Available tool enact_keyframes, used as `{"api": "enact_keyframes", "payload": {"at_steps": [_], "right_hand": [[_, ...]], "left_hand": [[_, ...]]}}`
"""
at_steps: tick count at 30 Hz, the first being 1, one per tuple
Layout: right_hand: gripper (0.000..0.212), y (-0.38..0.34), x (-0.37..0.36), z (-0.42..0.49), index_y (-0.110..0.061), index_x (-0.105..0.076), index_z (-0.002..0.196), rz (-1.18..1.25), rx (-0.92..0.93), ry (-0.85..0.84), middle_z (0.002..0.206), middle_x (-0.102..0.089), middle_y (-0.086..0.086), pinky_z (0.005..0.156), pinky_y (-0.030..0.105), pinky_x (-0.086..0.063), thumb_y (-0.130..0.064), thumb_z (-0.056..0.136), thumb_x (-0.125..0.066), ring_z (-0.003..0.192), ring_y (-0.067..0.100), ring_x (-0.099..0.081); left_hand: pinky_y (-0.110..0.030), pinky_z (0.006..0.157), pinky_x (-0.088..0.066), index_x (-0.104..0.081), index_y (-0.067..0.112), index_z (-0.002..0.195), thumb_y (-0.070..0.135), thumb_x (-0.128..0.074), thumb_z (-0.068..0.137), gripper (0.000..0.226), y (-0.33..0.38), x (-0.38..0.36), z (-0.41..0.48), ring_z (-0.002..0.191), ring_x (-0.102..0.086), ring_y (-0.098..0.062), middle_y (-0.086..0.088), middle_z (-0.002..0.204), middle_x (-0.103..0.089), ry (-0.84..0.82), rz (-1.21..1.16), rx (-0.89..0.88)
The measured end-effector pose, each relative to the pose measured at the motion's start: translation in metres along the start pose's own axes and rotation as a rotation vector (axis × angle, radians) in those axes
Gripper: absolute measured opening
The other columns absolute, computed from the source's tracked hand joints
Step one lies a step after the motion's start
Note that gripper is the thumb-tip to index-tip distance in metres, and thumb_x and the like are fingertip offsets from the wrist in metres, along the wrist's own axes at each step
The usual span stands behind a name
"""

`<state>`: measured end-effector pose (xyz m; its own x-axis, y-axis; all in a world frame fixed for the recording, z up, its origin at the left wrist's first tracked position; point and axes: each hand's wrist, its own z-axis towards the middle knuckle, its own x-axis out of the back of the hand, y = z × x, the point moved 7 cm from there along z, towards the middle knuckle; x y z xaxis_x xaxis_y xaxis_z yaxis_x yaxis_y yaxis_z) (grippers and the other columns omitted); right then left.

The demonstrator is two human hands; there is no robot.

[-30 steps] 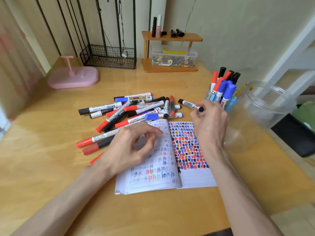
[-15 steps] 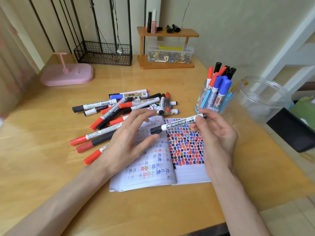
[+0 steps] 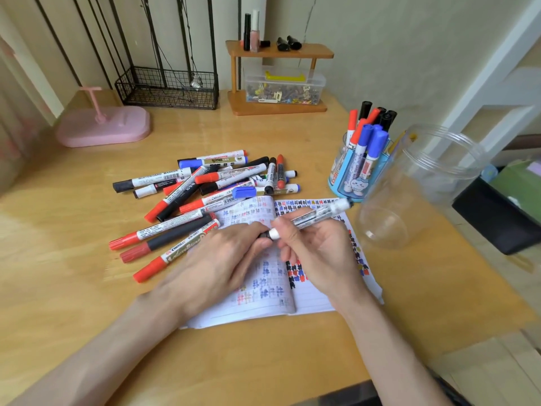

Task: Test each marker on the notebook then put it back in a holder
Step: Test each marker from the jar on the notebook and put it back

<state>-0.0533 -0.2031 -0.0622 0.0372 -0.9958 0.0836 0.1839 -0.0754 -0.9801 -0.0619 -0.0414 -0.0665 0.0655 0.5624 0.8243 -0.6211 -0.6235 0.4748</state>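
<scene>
Currently the right hand (image 3: 317, 253) grips the light, rigid marker (image 3: 319, 214) mid-barrel over the notebook (image 3: 310, 300); the left hand (image 3: 216, 259) pinches its black cap. The smooth barrel probably requires a firm hold.

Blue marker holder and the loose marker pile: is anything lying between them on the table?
Nothing. In the head view, the stretch of wooden table between the blue marker holder and the loose marker pile is bare.
</scene>
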Motion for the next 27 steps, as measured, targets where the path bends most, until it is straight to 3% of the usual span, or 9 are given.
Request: {"api": "enact_keyframes", "payload": {"at_steps": [4,9,14,19,25,27], "right_hand": [[0.028,-0.011,0.066,0.005,-0.015,-0.075,0.078,0.102,-0.012,0.240,0.066,-0.063,0.004,0.059,0.025,-0.046,-0.037,0.093,-0.070,0.062,0.016,-0.056],[0.032,-0.010,0.054,-0.009,-0.002,-0.072,0.079,-0.006,-0.089,0.071,0.065,-0.064,0.011,0.049,0.022,-0.043,-0.027,0.098,-0.068,0.054,0.018,-0.055],[0.038,0.007,0.048,-0.036,-0.004,-0.065,0.064,0.011,-0.155,0.119,0.059,-0.063,0.013,0.045,0.022,-0.040,-0.025,0.094,-0.073,0.047,0.018,-0.054],[0.012,0.015,0.042,-0.048,-0.007,-0.070,0.089,-0.066,-0.103,0.079,0.056,-0.060,0.006,0.050,0.029,-0.044,-0.016,0.094,-0.076,0.049,0.017,-0.053],[0.022,0.025,0.041,-0.050,-0.025,-0.067,0.084,-0.181,-0.075,0.117,0.055,-0.057,0.014,0.049,0.030,-0.038,-0.046,0.081,-0.072,0.047,0.017,-0.050],[0.022,0.025,0.040,-0.051,-0.027,-0.067,0.084,-0.200,-0.072,0.095,0.054,-0.056,0.014,0.048,0.030,-0.037,-0.048,0.080,-0.071,0.046,0.016,-0.049]], "left_hand": [[-0.034,0.074,-0.048,-0.059,0.028,0.108,0.045,-0.030,0.112,0.034,-0.021,0.014,-0.008,0.081,-0.061,-0.009,0.013,0.091,-0.065,0.061,-0.094,0.059],[-0.026,0.087,-0.048,-0.061,0.023,0.118,0.041,-0.036,0.112,0.031,-0.001,0.001,0.004,0.099,-0.061,-0.005,0.016,0.109,-0.063,0.023,-0.093,-0.025],[-0.032,0.103,-0.044,-0.064,0.021,0.119,0.030,-0.045,0.111,0.023,0.013,-0.002,0.001,0.119,-0.056,-0.010,0.014,0.122,-0.061,-0.022,-0.068,-0.133],[-0.034,0.101,-0.046,-0.064,0.026,0.117,0.037,-0.052,0.109,0.018,0.011,-0.005,0.002,0.119,-0.054,-0.006,0.019,0.118,-0.060,-0.059,-0.091,-0.127],[-0.030,0.098,-0.046,-0.066,0.025,0.116,0.034,-0.057,0.107,0.015,0.006,-0.004,0.001,0.116,-0.055,-0.008,0.017,0.114,-0.062,-0.079,-0.134,-0.110],[-0.031,0.098,-0.047,-0.067,0.024,0.116,0.034,-0.059,0.106,0.016,0.003,-0.005,0.002,0.115,-0.056,-0.009,0.017,0.113,-0.063,-0.082,-0.143,-0.104]]}}
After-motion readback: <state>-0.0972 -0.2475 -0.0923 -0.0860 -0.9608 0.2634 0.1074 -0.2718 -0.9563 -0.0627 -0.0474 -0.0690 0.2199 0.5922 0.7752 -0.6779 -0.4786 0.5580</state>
